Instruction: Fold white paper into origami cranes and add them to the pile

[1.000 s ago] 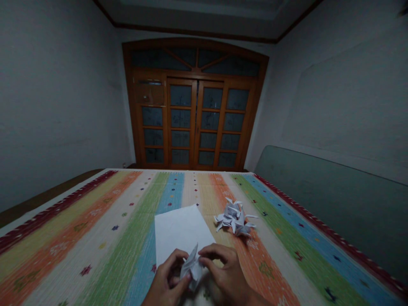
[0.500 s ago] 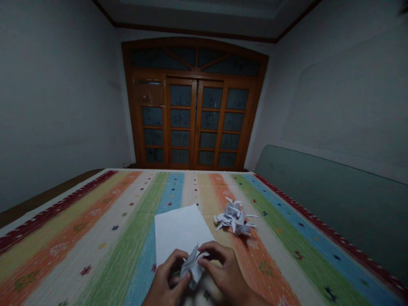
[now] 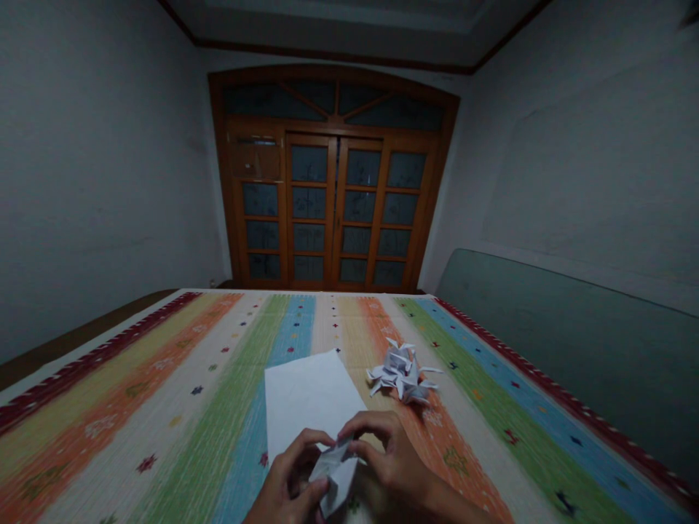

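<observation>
Between my two hands is a small piece of folded white paper (image 3: 337, 477), held just above the tablecloth near its front. My left hand (image 3: 292, 477) pinches its left side, thumb across the lower front. On the upper right, my right hand (image 3: 385, 455) grips the paper's top edge between thumb and fingers. Just beyond them lies a flat white paper sheet (image 3: 311, 397), its near corner hidden behind my hands. To the right of the sheet sits a cluster of folded paper pieces (image 3: 403, 375) with pointed tips.
A striped tablecloth (image 3: 180, 407) with small woven figures covers the table. Along the right side stands a pale green panel (image 3: 557, 327). Beyond the far edge are wooden doors with glass panes (image 3: 336, 204), with walls on both sides.
The folded paper has been turned and now shows a broader flat face toward me. My right hand has shifted its grip to the upper edge. The sheet and cluster have stayed put.
</observation>
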Tool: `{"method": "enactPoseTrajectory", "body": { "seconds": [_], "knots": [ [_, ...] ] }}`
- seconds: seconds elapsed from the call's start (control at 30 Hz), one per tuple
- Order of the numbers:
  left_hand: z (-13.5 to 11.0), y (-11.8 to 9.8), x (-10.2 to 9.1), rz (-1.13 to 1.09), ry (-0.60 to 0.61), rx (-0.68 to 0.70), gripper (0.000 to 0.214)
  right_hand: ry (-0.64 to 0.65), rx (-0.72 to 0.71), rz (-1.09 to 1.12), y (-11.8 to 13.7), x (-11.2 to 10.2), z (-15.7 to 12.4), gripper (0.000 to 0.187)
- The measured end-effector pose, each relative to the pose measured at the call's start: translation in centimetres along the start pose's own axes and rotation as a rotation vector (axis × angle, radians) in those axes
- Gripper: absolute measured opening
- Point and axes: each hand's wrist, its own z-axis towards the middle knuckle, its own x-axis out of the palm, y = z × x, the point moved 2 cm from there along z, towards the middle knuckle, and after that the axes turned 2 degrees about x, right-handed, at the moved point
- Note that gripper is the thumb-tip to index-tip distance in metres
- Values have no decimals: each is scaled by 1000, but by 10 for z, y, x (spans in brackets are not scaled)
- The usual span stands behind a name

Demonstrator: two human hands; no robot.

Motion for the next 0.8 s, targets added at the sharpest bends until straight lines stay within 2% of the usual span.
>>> {"method": "enactPoseTrajectory", "body": {
  "seconds": [0.2, 0.37, 0.53, 0.67, 0.8],
  "knots": [
    [2, 2, -3, 0, 7, -24, 53, 51, 136, 80, -5, 4, 6, 15],
    [0, 8, -5, 35, 21, -58, 48, 49, 147, 137, -11, 5, 8, 11],
    [-3, 14, -6, 72, 19, -90, 42, 56, 161, 166, -6, 6, 5, 10],
    [-1, 7, -3, 57, 19, -41, 37, 25, 193, 190, 3, 7, 6, 10],
    [0, 0, -1, 50, 13, 13, 36, 19, 247, 305, 10, 7, 9, 18]
  ]
}}
